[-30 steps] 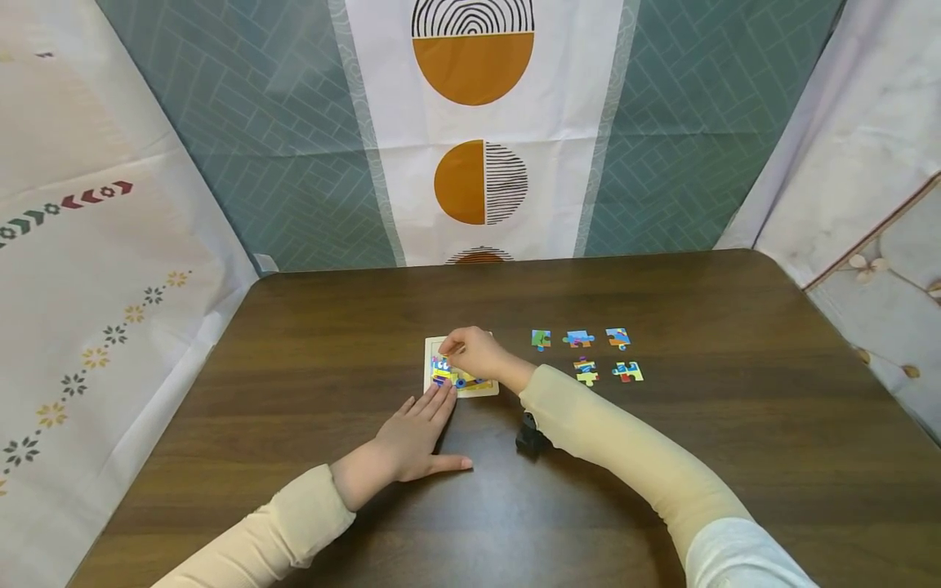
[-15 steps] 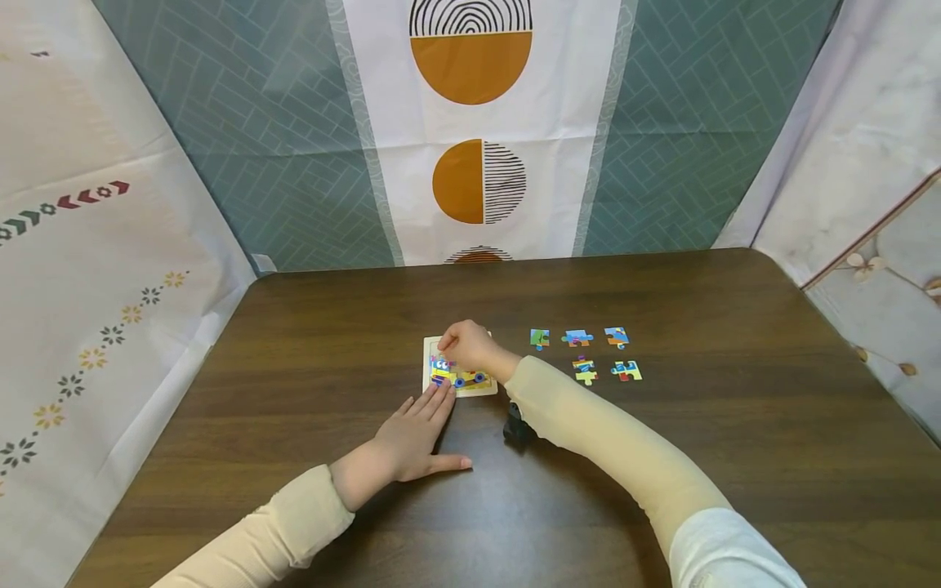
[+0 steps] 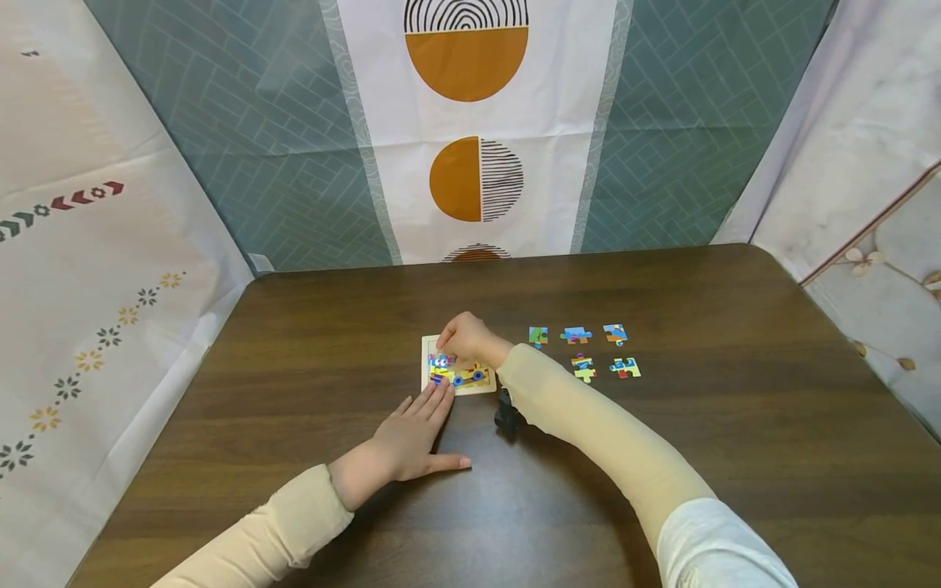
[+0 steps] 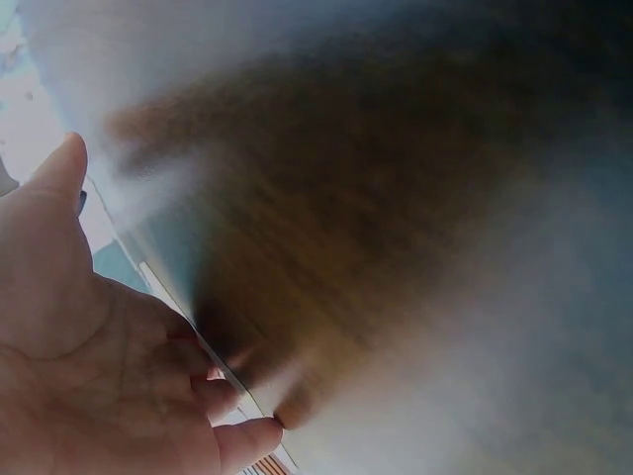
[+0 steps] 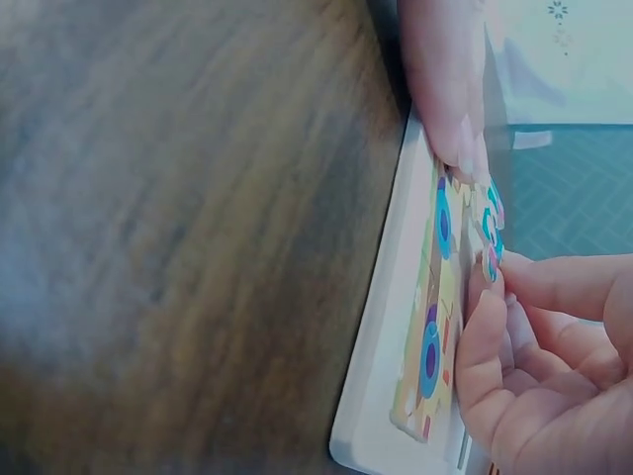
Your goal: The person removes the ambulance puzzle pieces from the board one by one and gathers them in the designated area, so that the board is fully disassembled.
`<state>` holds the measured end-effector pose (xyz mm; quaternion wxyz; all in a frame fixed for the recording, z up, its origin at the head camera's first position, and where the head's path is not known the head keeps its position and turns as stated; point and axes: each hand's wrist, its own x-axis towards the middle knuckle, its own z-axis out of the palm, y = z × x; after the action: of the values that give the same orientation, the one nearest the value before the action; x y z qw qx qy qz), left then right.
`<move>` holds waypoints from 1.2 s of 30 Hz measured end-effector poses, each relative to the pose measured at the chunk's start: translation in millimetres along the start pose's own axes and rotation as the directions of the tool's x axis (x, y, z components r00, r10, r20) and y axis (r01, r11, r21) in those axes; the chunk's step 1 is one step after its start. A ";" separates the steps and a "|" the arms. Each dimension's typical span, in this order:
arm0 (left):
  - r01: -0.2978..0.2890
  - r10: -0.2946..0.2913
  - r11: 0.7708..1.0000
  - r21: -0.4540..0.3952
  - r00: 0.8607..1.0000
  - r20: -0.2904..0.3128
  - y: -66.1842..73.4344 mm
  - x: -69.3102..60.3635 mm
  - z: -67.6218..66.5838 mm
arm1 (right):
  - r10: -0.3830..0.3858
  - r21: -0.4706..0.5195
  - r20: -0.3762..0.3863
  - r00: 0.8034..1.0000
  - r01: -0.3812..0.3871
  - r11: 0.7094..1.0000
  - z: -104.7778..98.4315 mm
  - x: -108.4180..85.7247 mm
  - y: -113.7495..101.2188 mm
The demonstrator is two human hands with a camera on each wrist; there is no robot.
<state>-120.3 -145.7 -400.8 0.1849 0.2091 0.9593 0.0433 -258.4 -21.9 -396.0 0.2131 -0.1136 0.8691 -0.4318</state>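
Observation:
A small pale-framed puzzle board (image 3: 425, 363) lies near the middle of the table, holding joined pieces (image 5: 431, 351) with a yellow vehicle and round wheels. My left hand (image 3: 408, 441) lies flat with thumb spread, its fingertips pressing the board's near left edge. In the right wrist view those left fingertips (image 5: 465, 148) rest on the assembled part. Above the board my right hand (image 3: 470, 339) pinches a puzzle piece (image 5: 492, 228) with eye-like markings between thumb and index finger. That piece sits tilted against the joined ones; whether it is seated I cannot tell. My right hand hides the board's upper right.
Several loose puzzle pieces lie in two rows right of the board, among them a green one (image 3: 538, 336) and a red-and-yellow one (image 3: 625, 367). A black wrist camera (image 3: 507, 412) hangs under my right wrist. Curtains stand behind the brown table (image 3: 331, 327).
My right hand and forearm have shifted slightly left and away from me, uncovering more of the vehicle picture. The left hand stays in place.

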 end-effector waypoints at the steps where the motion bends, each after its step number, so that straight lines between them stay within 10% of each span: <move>1: 0.000 0.000 1.000 0.002 1.000 0.000 0.3 0.1 -0.4 | -0.004 0.005 0.002 1.000 0.004 1.000 -0.7 0.2 0.5; 36: -0.004 0.004 0.999 0.035 1.000 -0.016 -0.7 0.1 3.4 | -0.116 0.085 0.027 0.993 0.113 0.990 -59.3 -40.4 23.2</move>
<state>-119.5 -146.3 -404.1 0.1737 0.2139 0.9609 0.0287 -250.8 49.1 -371.7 0.2065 -0.1613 0.8387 -0.4773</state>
